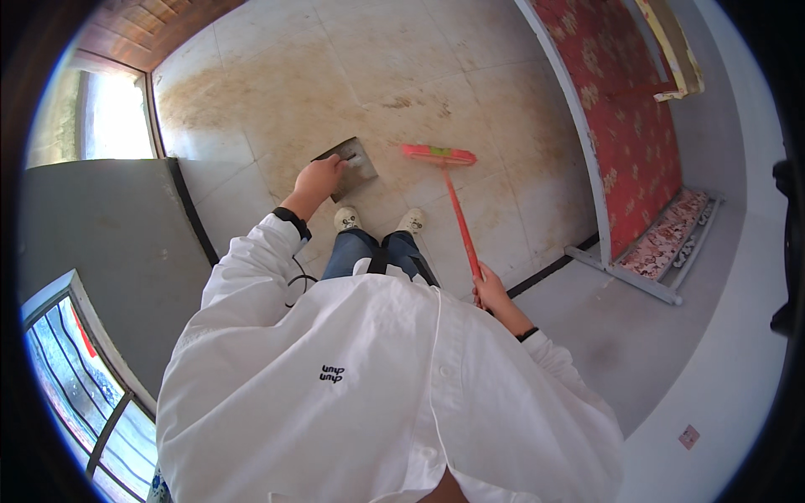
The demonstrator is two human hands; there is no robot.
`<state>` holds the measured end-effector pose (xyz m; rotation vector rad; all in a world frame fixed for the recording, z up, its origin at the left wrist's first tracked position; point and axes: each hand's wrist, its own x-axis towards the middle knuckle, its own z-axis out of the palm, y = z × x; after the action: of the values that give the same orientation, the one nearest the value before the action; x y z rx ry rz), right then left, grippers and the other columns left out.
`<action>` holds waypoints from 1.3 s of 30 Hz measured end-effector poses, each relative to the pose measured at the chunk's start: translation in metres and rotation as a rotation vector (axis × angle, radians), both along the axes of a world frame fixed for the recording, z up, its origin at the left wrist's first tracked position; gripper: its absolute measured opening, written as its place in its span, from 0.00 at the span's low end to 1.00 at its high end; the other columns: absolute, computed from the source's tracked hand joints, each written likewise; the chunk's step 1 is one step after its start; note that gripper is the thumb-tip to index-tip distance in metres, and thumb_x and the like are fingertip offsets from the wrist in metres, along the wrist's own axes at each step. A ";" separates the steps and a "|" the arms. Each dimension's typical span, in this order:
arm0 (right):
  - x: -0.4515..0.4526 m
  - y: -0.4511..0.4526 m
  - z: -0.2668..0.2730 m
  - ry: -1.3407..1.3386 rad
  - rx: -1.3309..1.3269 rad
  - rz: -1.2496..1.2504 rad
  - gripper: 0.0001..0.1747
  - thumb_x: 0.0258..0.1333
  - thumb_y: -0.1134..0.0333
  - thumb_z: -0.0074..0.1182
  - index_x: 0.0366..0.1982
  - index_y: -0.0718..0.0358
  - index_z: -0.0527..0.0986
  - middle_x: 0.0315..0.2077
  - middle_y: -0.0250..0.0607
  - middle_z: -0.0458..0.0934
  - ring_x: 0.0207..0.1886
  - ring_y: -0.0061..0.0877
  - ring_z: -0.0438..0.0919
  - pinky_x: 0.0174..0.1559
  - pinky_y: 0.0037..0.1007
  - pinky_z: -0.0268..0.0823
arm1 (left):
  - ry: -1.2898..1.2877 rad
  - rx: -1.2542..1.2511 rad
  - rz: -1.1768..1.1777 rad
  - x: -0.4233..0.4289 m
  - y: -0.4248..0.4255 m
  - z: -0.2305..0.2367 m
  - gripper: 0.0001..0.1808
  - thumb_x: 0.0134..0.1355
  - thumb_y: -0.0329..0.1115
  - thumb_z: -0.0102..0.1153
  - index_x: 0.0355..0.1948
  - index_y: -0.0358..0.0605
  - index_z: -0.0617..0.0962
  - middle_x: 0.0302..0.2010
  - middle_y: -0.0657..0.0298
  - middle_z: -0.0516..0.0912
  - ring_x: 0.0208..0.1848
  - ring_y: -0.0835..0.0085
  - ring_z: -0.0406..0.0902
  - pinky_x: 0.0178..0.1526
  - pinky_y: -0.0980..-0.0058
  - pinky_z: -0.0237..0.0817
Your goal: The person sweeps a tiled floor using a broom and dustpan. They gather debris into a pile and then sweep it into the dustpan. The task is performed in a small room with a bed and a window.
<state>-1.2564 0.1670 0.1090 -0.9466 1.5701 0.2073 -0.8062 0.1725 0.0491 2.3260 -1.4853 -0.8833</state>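
My left hand grips the short handle of a dark, flat dustpan, held low over the floor in front of my left shoe. Pale smudges mark the pan's surface. In my right hand is the upper end of a red broom handle, slanting down and away from me. Its broom head, red with a green patch, is at the tiled floor to the right of the dustpan, apart from it. Brown dirt streaks the tiles around both.
My pale shoes stand just behind the dustpan. Along the right wall is a grey-framed piece of furniture with a red floral panel. At left are a grey wall, a bright doorway, a wooden door and a barred window.
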 end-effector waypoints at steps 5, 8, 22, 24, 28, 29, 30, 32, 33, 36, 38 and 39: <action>0.028 -0.035 -0.022 0.059 0.038 -0.037 0.28 0.62 0.68 0.40 0.64 0.44 0.56 0.17 0.33 0.66 0.13 0.21 0.64 0.13 0.28 0.62 | 0.002 0.022 -0.020 0.020 0.024 0.000 0.19 0.66 0.49 0.40 0.35 0.45 0.73 0.27 0.46 0.80 0.34 0.45 0.76 0.36 0.50 0.66; 0.040 -0.031 -0.025 0.096 0.060 0.108 0.29 0.61 0.69 0.40 0.64 0.44 0.55 0.17 0.34 0.66 0.13 0.21 0.64 0.13 0.28 0.62 | -0.004 0.044 0.001 0.022 0.036 -0.002 0.19 0.66 0.50 0.40 0.35 0.45 0.73 0.27 0.46 0.79 0.33 0.45 0.76 0.35 0.50 0.66; 0.069 -0.029 0.024 -0.293 0.533 -0.212 0.28 0.64 0.61 0.41 0.64 0.47 0.54 0.23 0.34 0.69 0.18 0.19 0.66 0.20 0.23 0.62 | 0.004 0.042 0.070 0.030 0.062 -0.005 0.18 0.65 0.48 0.41 0.36 0.45 0.74 0.28 0.48 0.80 0.34 0.46 0.77 0.37 0.51 0.67; 0.082 -0.036 0.027 -0.301 0.467 -0.243 0.26 0.63 0.60 0.42 0.62 0.49 0.56 0.23 0.33 0.68 0.18 0.17 0.64 0.19 0.20 0.59 | 0.019 0.057 0.069 0.034 0.075 -0.005 0.18 0.65 0.48 0.41 0.35 0.45 0.74 0.28 0.48 0.80 0.34 0.46 0.77 0.37 0.51 0.67; 0.125 -0.060 0.022 -0.382 0.390 -0.149 0.14 0.63 0.59 0.42 0.48 0.54 0.65 0.22 0.33 0.70 0.20 0.21 0.69 0.21 0.24 0.64 | 0.035 0.004 0.089 0.040 0.092 -0.014 0.18 0.65 0.48 0.41 0.34 0.44 0.75 0.28 0.47 0.80 0.34 0.46 0.77 0.37 0.51 0.66; 0.139 -0.068 0.020 -0.402 0.367 -0.114 0.12 0.63 0.59 0.41 0.45 0.55 0.67 0.22 0.33 0.71 0.20 0.22 0.71 0.22 0.26 0.66 | 0.024 0.003 0.106 0.040 0.095 -0.017 0.18 0.65 0.48 0.41 0.34 0.44 0.75 0.28 0.47 0.80 0.34 0.46 0.76 0.37 0.51 0.66; 0.154 -0.074 0.018 -0.431 0.362 -0.072 0.11 0.63 0.59 0.42 0.41 0.56 0.67 0.21 0.34 0.72 0.21 0.23 0.72 0.23 0.27 0.67 | 0.008 -0.004 0.129 0.040 0.097 -0.020 0.19 0.66 0.48 0.41 0.34 0.44 0.74 0.27 0.47 0.80 0.34 0.46 0.76 0.37 0.51 0.66; 0.189 -0.082 0.012 -0.513 0.360 0.018 0.11 0.62 0.59 0.42 0.33 0.59 0.68 0.21 0.35 0.73 0.21 0.25 0.74 0.24 0.29 0.69 | -0.018 -0.002 0.159 0.041 0.103 -0.022 0.18 0.66 0.48 0.42 0.34 0.44 0.74 0.28 0.48 0.80 0.35 0.47 0.76 0.38 0.52 0.66; 0.207 -0.085 0.008 -0.495 0.388 0.059 0.12 0.62 0.58 0.43 0.32 0.59 0.68 0.21 0.35 0.73 0.22 0.25 0.74 0.25 0.29 0.69 | -0.026 0.010 0.163 0.039 0.107 -0.021 0.18 0.66 0.47 0.42 0.33 0.44 0.74 0.30 0.48 0.80 0.36 0.48 0.76 0.40 0.53 0.65; 0.257 -0.085 -0.005 -0.531 0.457 0.111 0.14 0.61 0.57 0.46 0.28 0.59 0.69 0.21 0.35 0.75 0.23 0.25 0.75 0.28 0.29 0.70 | -0.150 0.021 0.174 0.032 0.109 -0.013 0.16 0.65 0.46 0.44 0.35 0.44 0.74 0.38 0.52 0.80 0.44 0.52 0.75 0.45 0.55 0.64; 0.277 -0.081 -0.013 -0.607 0.481 0.049 0.15 0.61 0.56 0.46 0.24 0.59 0.69 0.20 0.35 0.74 0.23 0.25 0.75 0.29 0.30 0.70 | -0.240 0.086 0.188 0.022 0.105 0.001 0.17 0.62 0.45 0.49 0.44 0.44 0.74 0.48 0.56 0.75 0.52 0.55 0.70 0.51 0.58 0.62; 0.282 -0.081 -0.017 -0.604 0.500 -0.010 0.15 0.61 0.57 0.45 0.26 0.60 0.69 0.20 0.35 0.75 0.23 0.26 0.76 0.28 0.30 0.71 | -0.235 -0.015 0.218 0.012 0.101 0.010 0.19 0.61 0.44 0.51 0.47 0.44 0.72 0.50 0.54 0.73 0.53 0.55 0.69 0.52 0.58 0.61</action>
<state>-0.9742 0.0863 0.0920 -0.5332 0.9024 0.2619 -0.7937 0.2739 0.0595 2.5911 -1.2784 -0.5575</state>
